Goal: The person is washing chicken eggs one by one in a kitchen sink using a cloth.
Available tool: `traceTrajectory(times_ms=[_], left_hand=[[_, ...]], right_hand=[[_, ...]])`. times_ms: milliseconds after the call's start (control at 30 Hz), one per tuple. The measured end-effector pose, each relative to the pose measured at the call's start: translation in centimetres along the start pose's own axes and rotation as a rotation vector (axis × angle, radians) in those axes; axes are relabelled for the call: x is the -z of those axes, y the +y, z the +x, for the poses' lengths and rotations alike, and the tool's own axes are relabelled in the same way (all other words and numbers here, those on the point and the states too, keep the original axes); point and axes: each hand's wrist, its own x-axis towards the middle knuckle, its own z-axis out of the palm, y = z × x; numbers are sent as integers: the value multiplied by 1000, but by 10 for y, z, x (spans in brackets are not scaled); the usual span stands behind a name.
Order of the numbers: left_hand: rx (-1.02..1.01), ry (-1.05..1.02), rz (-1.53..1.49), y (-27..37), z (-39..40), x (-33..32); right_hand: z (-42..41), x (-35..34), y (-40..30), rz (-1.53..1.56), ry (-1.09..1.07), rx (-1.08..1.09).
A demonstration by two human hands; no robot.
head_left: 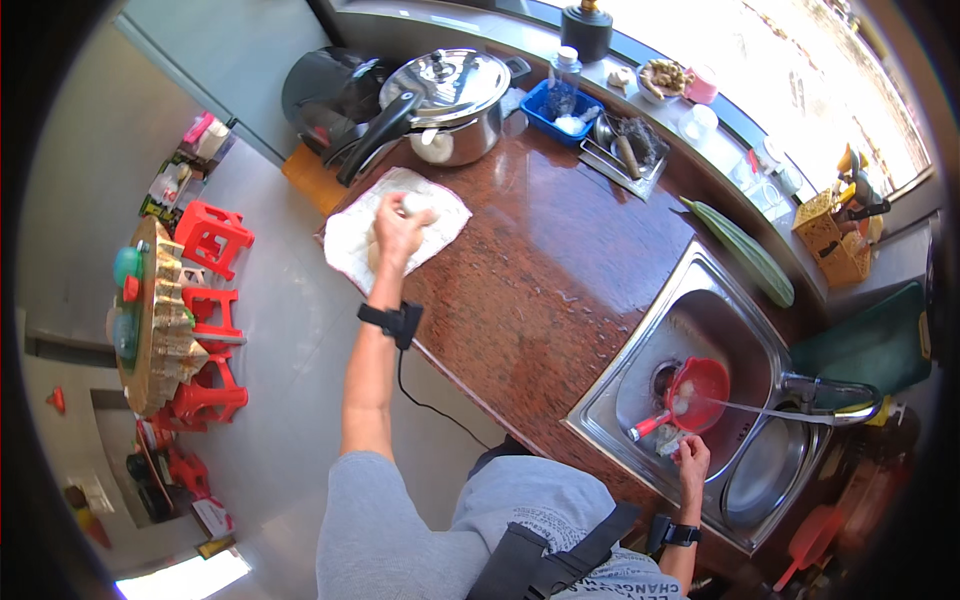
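Observation:
My left hand (400, 231) is over a white cloth (442, 210) on the left end of the granite counter. Its fingers are closed around a small, rounded white object (418, 204), blurred, so its exact kind is unclear. At the near rim of the steel sink (634, 352), my right hand (694, 454) has its fingers drawn together beside a crumpled whitish item (667, 439); whether it grips this is not plain. A red plastic ladle-like strainer or dipper (712, 379) lies in the basin, containing pale pieces (683, 397). Water streams towards it from the faucet (855, 405).
Behind the cloth stands a pressure cooker (450, 97). A blue basket (534, 112), a metal grater-like tool (615, 169) and a long green gourd (742, 247) line the back. A steel bowl (769, 469) sits right of the basin. Red stools (214, 232) stand on the floor.

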Motion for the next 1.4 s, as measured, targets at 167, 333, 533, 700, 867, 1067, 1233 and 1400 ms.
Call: traceTrajectory(times_ms=[167,333,533,700,867,1067,1233,1400], left_hand=[[-116,136,127,-69,87,15],[73,-232,-211,-42,68,-1],[4,-107,268,-51,81,2],[-125,3,715,-9,32,3],[-462,80,482,29,-54,-2],[-239,-264,-100,87,-138,-53],[-155,-804,-261,180,-222,-130],[-182,-1385,-225,207,-304,-194]], right_hand=[[-7,-12,-27,-211,42,142],[1,12,-44,-321,77,138],[52,24,-21,-447,30,131],[125,-9,53,-675,-121,158],[150,-31,64,-741,-328,-133],[153,-27,48,-686,-359,-155],[131,-2,61,-637,14,51],[107,46,34,757,-367,-103]])
